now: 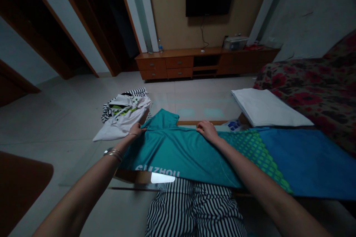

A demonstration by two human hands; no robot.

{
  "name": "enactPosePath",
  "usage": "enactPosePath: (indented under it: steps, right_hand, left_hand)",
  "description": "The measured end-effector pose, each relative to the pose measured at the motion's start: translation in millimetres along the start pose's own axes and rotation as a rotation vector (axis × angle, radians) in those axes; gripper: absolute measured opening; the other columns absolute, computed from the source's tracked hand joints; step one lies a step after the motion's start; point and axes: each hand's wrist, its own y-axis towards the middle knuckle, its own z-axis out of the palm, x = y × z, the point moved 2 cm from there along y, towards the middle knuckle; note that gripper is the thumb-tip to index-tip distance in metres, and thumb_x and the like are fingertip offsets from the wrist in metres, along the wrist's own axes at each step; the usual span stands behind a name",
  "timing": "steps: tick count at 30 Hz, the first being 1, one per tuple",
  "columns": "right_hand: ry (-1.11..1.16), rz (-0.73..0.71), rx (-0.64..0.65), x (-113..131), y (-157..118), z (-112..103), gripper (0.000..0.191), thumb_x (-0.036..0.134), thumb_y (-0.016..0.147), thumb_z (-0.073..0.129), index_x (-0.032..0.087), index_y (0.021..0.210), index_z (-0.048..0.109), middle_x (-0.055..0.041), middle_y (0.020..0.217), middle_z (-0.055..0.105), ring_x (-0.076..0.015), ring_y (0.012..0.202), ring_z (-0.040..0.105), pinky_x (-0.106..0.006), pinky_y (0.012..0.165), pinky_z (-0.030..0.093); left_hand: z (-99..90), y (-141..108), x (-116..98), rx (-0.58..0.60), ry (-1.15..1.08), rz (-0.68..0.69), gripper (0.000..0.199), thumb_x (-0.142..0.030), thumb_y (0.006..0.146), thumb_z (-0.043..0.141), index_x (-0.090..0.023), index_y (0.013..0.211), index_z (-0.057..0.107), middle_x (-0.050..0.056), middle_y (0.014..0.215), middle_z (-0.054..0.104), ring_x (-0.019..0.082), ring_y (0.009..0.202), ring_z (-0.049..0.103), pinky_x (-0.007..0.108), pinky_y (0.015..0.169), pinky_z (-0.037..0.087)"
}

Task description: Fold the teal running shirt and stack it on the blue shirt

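Observation:
A teal T-shirt (178,148) with white lettering lies across a low table in front of me, its short sleeve (164,118) pointing away from me. Toward the right the cloth passes through a green checked band into blue. My left hand (136,129) pinches the shirt's left end beside the sleeve. On the far edge of the shirt rests my right hand (207,130), its fingers curled closed over the fabric. The fingertips of both hands are partly hidden.
White and striped clothes (122,113) lie heaped at the table's far left. A folded white cloth (269,107) sits at the right, near a flowered sofa (300,85). A brown rounded furniture edge (25,181) is at lower left. Beyond stands a TV cabinet (178,64).

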Motion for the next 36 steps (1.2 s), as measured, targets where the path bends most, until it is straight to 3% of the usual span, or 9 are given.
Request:
enactPosePath:
  steps: [4,7,11,15,19,23,27,32,36]
  right_hand:
    - [-0.082,0.011,-0.076,-13,-9,1,0.018,0.034,0.091,0.06,0.017,0.09,0.065,-0.0075,0.094,0.065,-0.0209,0.093,0.055,-0.029,0.077,0.034]
    - [-0.136,-0.007,-0.083,-13,-11,3,0.018,0.034,0.092,0.059,0.017,0.091,0.065,-0.0081,0.095,0.064,-0.0211,0.093,0.054,-0.029,0.077,0.033]
    - [-0.177,-0.015,-0.08,-10,-10,1,0.019,0.035,0.093,0.058,0.017,0.093,0.064,-0.0088,0.098,0.064,-0.0212,0.094,0.053,-0.029,0.076,0.033]
    - [-0.205,-0.016,-0.081,-8,-9,-2,0.021,0.037,0.094,0.057,0.016,0.093,0.063,-0.0088,0.097,0.064,-0.0215,0.093,0.052,-0.03,0.077,0.033]
    - [-0.215,-0.018,-0.075,-8,-9,-3,0.021,0.036,0.094,0.057,0.016,0.093,0.063,-0.0083,0.097,0.063,-0.0211,0.092,0.052,-0.03,0.077,0.033]
    - [-0.209,-0.001,-0.075,-8,-9,-3,0.021,0.037,0.094,0.057,0.017,0.093,0.063,-0.0083,0.097,0.063,-0.021,0.091,0.052,-0.03,0.076,0.033]
    - [-0.203,-0.003,-0.08,-9,-9,-3,0.02,0.037,0.094,0.056,0.017,0.093,0.063,-0.0084,0.097,0.063,-0.0214,0.092,0.052,-0.03,0.076,0.033]
    - [-0.195,0.008,-0.076,-9,-9,-3,0.02,0.036,0.094,0.056,0.017,0.094,0.063,-0.0089,0.097,0.063,-0.0223,0.094,0.053,-0.031,0.077,0.034]
    - [-0.184,0.037,-0.065,-11,-8,-4,0.022,0.037,0.095,0.055,0.017,0.097,0.063,-0.0097,0.1,0.064,-0.0226,0.096,0.054,-0.031,0.08,0.036]
  left_hand:
    - [-0.5,-13,-2,-0.031,0.061,-0.018,0.027,-0.035,0.079,0.06,-0.015,0.098,0.059,0.012,0.097,0.067,0.028,0.093,0.061,0.033,0.076,0.047]
    - [-2.2,-25,-21,-0.143,0.165,0.033,0.034,-0.03,0.083,0.054,-0.012,0.112,0.058,0.02,0.114,0.06,0.035,0.106,0.056,0.041,0.084,0.046]
    - [5.2,-36,-79,-0.297,0.274,0.429,0.042,-0.014,0.087,0.038,-0.013,0.124,0.059,0.02,0.12,0.055,0.034,0.113,0.049,0.046,0.092,0.043]
    - [24.7,-28,-140,-0.158,0.206,0.801,0.056,-0.002,0.082,0.038,-0.027,0.125,0.062,0.009,0.132,0.053,0.026,0.12,0.045,0.039,0.101,0.037]
    - [38.5,-4,-176,0.052,0.159,0.997,0.034,-0.006,0.078,0.049,-0.026,0.089,0.074,0.006,0.13,0.056,0.028,0.126,0.041,0.043,0.105,0.031]
    - [41.5,19,-183,0.045,0.189,0.904,0.02,-0.013,0.079,0.053,-0.02,0.074,0.071,0.015,0.116,0.061,0.034,0.121,0.044,0.05,0.105,0.028]
    - [44.2,23,-180,-0.056,0.259,0.753,0.029,-0.017,0.085,0.044,-0.02,0.089,0.073,0.017,0.12,0.059,0.036,0.123,0.042,0.055,0.103,0.028]
    - [49.7,-5,-174,-0.222,0.231,0.608,0.052,-0.015,0.086,0.04,-0.024,0.135,0.056,0.012,0.149,0.042,0.034,0.138,0.031,0.055,0.106,0.029]
    - [52.8,-42,-142,-0.227,0.214,0.483,0.063,-0.032,0.089,0.047,-0.016,0.149,0.036,0.016,0.156,0.03,0.034,0.143,0.026,0.055,0.107,0.032]
